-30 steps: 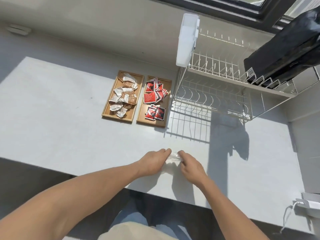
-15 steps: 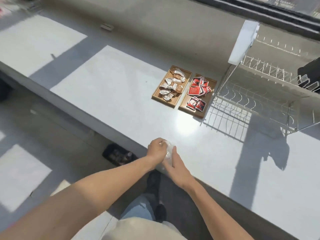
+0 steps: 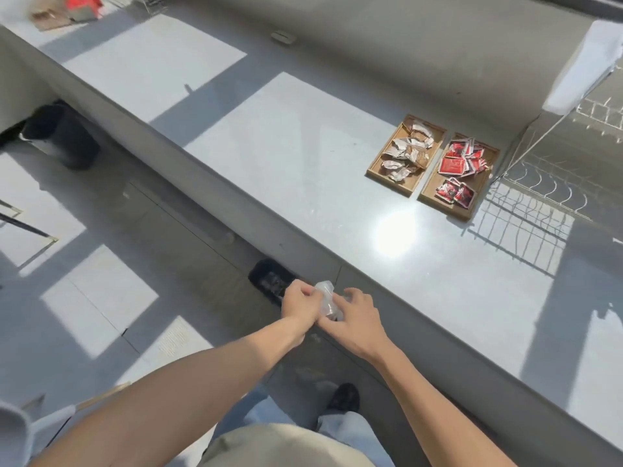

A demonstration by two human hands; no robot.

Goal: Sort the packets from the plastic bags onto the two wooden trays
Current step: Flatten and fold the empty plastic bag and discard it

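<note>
Two wooden trays lie side by side on the grey counter at the right. The left tray (image 3: 373,171) holds several white and brown packets (image 3: 409,153). The right tray (image 3: 428,193) holds several red packets (image 3: 460,163). Off the counter's front edge, over the floor, a crumpled clear plastic bag (image 3: 326,298) sits between my hands. My left hand (image 3: 301,301) pinches its left side and my right hand (image 3: 354,320) grips its right side. I cannot see anything inside the bag.
A white wire dish rack (image 3: 553,183) stands right of the trays. The long counter (image 3: 286,153) runs from far left to near right. A black bin (image 3: 269,281) sits on the floor under the counter edge. Red and brown packaging (image 3: 70,8) lies at the far left.
My hands gathered the clear bag off the counter and drew it back past the front edge, crumpling it. My view swung left, so the trays now appear further right.
</note>
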